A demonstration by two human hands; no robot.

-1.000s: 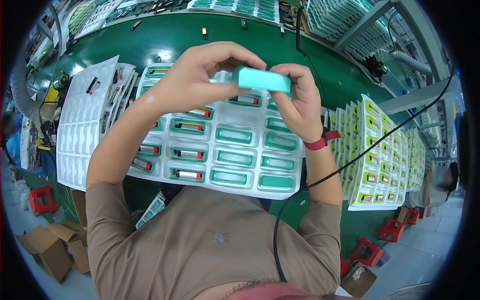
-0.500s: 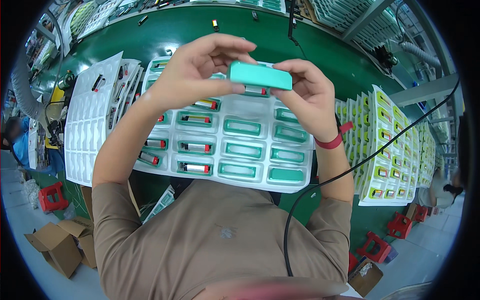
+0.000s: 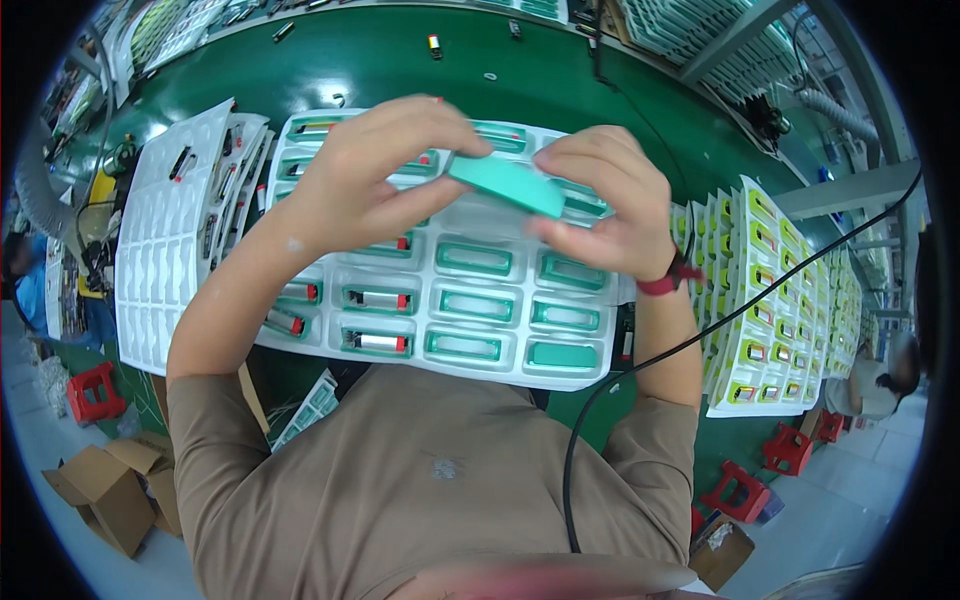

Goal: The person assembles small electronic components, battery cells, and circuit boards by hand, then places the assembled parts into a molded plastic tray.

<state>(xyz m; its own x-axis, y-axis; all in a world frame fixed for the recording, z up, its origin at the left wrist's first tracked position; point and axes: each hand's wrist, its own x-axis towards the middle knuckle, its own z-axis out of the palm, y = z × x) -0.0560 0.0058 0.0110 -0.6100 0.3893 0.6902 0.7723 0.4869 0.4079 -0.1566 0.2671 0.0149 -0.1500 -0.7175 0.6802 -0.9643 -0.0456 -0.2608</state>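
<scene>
A teal, rounded oblong plastic casing (image 3: pixel 508 185) is held tilted above a white moulded tray, its right end lower than its left. My left hand (image 3: pixel 385 175) pinches the casing's left end between thumb and fingers. Around its right end, the thumb and fingers of my right hand (image 3: pixel 610 195) close from below and above, slightly blurred. Beneath them the white tray (image 3: pixel 425 285) holds teal shells in rows. Silver cylindrical parts with red ends (image 3: pixel 378 300) lie in shells on the left side. Hollow teal shells (image 3: pixel 475 259) fill pockets further right, and one shell (image 3: pixel 562 355) shows a solid face.
Stacked white trays with black parts (image 3: pixel 165 230) lean at the left. Trays with yellow-green shells (image 3: pixel 755 300) stand at the right. A black cable (image 3: pixel 735 322) crosses my right forearm. Loose small cylinders (image 3: pixel 434 46) lie on the green bench (image 3: pixel 380 65). Cardboard boxes (image 3: pixel 105 490) sit on the floor.
The casing has come down and nearer, turning from its broad side to a slanted, thinner view. Both hands have lowered with it, and the whole view has shifted slightly.
</scene>
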